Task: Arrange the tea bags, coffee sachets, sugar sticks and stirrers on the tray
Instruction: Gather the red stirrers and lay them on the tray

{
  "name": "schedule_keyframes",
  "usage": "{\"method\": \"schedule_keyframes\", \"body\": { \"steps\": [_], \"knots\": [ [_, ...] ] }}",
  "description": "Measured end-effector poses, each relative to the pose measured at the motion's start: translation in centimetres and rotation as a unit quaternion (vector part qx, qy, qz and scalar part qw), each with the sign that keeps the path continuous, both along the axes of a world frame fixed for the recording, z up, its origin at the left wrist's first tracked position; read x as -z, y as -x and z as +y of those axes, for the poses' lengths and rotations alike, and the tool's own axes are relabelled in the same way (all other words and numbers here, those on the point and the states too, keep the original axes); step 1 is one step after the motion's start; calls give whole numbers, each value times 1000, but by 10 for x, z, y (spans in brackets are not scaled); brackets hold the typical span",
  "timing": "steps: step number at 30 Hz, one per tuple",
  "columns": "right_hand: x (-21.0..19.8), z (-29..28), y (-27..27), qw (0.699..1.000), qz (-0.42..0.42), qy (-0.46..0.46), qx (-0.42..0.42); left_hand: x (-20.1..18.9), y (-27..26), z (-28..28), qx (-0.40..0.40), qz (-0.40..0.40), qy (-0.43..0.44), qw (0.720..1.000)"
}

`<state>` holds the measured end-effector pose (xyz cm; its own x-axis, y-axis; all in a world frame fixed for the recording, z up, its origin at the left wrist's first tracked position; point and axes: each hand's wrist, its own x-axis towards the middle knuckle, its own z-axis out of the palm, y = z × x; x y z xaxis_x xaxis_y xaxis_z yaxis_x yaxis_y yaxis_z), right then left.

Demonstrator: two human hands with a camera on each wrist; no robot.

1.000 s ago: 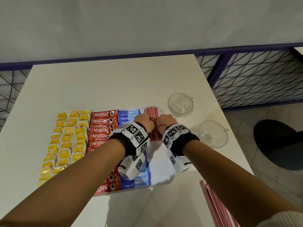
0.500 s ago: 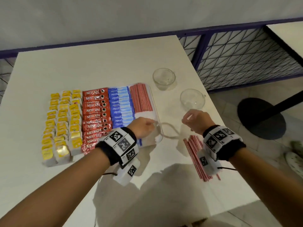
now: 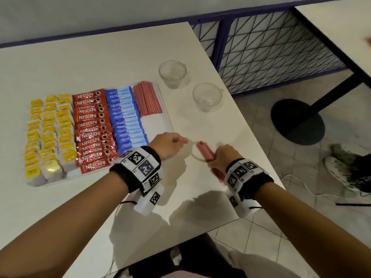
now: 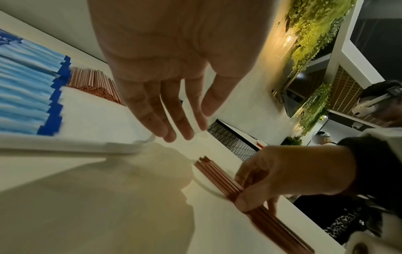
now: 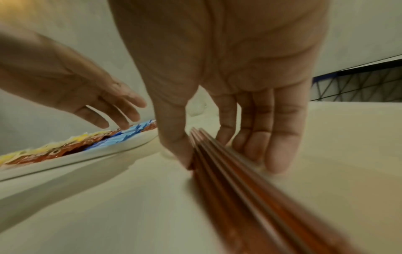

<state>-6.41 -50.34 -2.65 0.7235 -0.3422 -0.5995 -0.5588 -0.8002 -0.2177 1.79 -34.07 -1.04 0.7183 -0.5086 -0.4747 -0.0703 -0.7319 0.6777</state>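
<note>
The white tray point(image 3: 154, 123) holds rows of yellow tea bags point(image 3: 48, 133), red coffee sachets point(image 3: 92, 129), blue sugar sticks point(image 3: 126, 117) and, at its far right, red stirrers point(image 3: 147, 99). A loose bundle of red stirrers point(image 3: 204, 152) lies on the table to the right of the tray's near corner. My right hand point(image 3: 216, 155) pinches this bundle point(image 5: 217, 154) between thumb and fingers, low on the table. My left hand point(image 3: 180, 140) hovers over the tray's near right corner point(image 4: 121, 147), fingers point(image 4: 182, 127) relaxed and holding nothing.
Two empty glass cups point(image 3: 172, 74) point(image 3: 206, 96) stand on the table right of the tray. A pale thin loop point(image 3: 193, 157) lies under the bundle's tip. The table's right edge point(image 3: 261, 149) runs close beside my right hand; beyond it are floor and a table base point(image 3: 297, 121).
Both hands left the stirrers on the tray. The right hand moved right to the loose bundle on the table and took hold of it. The left hand drew back to the tray's near corner.
</note>
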Motion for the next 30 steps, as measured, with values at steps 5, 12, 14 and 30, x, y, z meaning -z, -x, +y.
{"method": "schedule_keyframes", "body": {
  "steps": [5, 12, 14, 30],
  "knots": [
    [4, 18, -6, 998, -13, -1, -66, 2, 15, 4, -24, 32, 3, 999],
    [4, 21, -10, 973, -26, 54, -224, 8, 28, 26, -79, 77, 23, 994],
    [4, 21, -12, 962, -13, 62, -267, 8, 31, 31, -83, 81, 25, 993],
    [-1, 27, -19, 975, -26, -62, -212, 1, 52, 43, -36, 120, 17, 992]
  ]
}}
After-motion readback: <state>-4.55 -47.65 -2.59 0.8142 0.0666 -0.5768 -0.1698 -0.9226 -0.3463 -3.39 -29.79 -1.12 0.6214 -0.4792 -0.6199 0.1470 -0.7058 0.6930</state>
